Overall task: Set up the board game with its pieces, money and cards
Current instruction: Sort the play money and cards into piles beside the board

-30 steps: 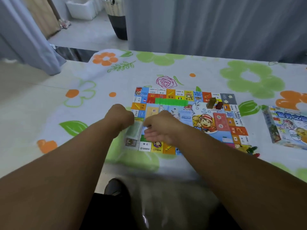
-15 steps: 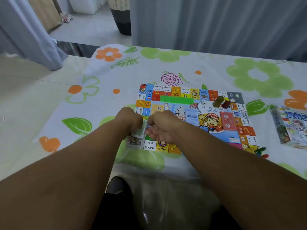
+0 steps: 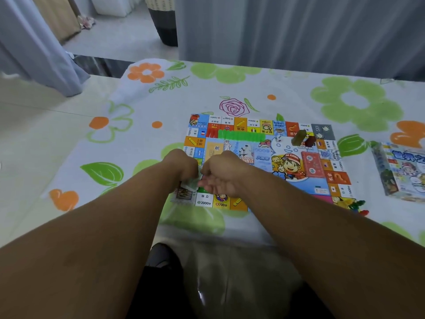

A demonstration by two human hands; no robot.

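The board [image 3: 264,162] sits mid-surface [image 3: 287,93] on a floral cloth. Both hands crowd its near-left corner and hide those squares. The left hand [image 3: 181,166] is clenched round some paper money [image 3: 190,185]. The right hand [image 3: 222,174] is right against it, can't tell if it's gripping. The game box [image 3: 400,171] is off the board's right side, pawns [image 3: 358,204] are at its near-right corner, and grey curtains [image 3: 299,31] hang beyond.

On the game board [image 3: 259,171], the white square [image 3: 203,200] just nearer than the left hand [image 3: 182,168] and its grip on the paper money [image 3: 191,185] reads "埃及" and "2000". The yellow square [image 3: 221,202] beside it reads "700". Right of the grip, the cartoon boy's cap [image 3: 291,157] says "DA XIONG". Beyond the grip, a far-edge square [image 3: 213,117] shows "2200" upside down. Far right, the game box [image 3: 404,171] begins "世界之".
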